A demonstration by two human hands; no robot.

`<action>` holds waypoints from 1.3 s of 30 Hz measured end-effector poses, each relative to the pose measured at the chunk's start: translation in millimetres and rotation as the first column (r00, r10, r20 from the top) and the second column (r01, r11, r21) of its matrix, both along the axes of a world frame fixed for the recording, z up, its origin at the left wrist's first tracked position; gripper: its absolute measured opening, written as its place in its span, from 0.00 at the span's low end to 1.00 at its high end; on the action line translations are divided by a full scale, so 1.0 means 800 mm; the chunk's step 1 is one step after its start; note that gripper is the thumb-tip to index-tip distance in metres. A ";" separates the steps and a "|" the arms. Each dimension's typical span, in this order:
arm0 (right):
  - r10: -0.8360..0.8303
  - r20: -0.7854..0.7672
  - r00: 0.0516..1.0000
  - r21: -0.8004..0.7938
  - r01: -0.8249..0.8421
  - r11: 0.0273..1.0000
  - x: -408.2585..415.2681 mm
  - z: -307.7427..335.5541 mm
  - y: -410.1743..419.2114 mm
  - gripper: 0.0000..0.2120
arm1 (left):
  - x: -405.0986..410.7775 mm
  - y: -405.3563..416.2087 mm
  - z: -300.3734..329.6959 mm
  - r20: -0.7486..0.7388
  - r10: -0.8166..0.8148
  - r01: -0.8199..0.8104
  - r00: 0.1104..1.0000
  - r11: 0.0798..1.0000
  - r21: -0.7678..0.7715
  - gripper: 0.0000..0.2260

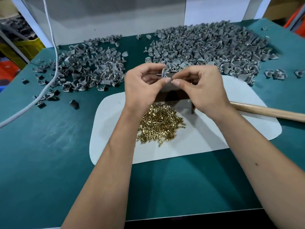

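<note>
A small grey metal piece (163, 73) is held up above the white mat (206, 134), pinched between the thumb and curled fingers of the left hand (143, 85), while a tiny brass pin (171, 81) (barely visible at the fingertips) is pinched by the thumb and forefinger of the right hand (203, 90) and set against that piece. A dark block (170, 96) is partly hidden beneath the hands, and a heap of brass pins (158, 124) is spread on the mat just in front of it. Two heaps of grey pieces (214, 52) are piled on the green table (49, 146) beyond, a wooden handle (267, 111) is laid at the right, and a white cable (54, 52) is trailed across the left.
</note>
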State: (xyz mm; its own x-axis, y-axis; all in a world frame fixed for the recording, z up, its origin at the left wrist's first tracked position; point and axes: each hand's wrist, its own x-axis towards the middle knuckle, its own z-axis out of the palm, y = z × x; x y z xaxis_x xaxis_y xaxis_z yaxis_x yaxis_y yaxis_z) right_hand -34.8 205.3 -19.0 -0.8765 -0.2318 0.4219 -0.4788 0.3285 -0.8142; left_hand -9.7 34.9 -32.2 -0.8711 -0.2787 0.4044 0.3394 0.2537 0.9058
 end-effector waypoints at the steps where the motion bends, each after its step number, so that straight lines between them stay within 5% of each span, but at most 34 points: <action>1: -0.015 0.012 1.000 -0.042 0.015 0.999 -0.001 -0.003 -0.001 0.06 | 0.000 0.002 0.000 0.003 -0.018 0.018 1.000 1.000 0.003 0.15; 12: -0.085 0.077 0.993 -0.197 0.099 0.975 -0.004 -0.014 -0.011 0.05 | 0.000 0.010 -0.002 -0.007 -0.099 0.099 0.995 0.995 0.033 0.15; 39: -0.170 -0.029 0.985 0.049 0.171 0.984 0.004 -0.007 -0.010 0.04 | 0.004 0.022 -0.001 0.055 -0.070 0.069 0.996 0.997 0.026 0.15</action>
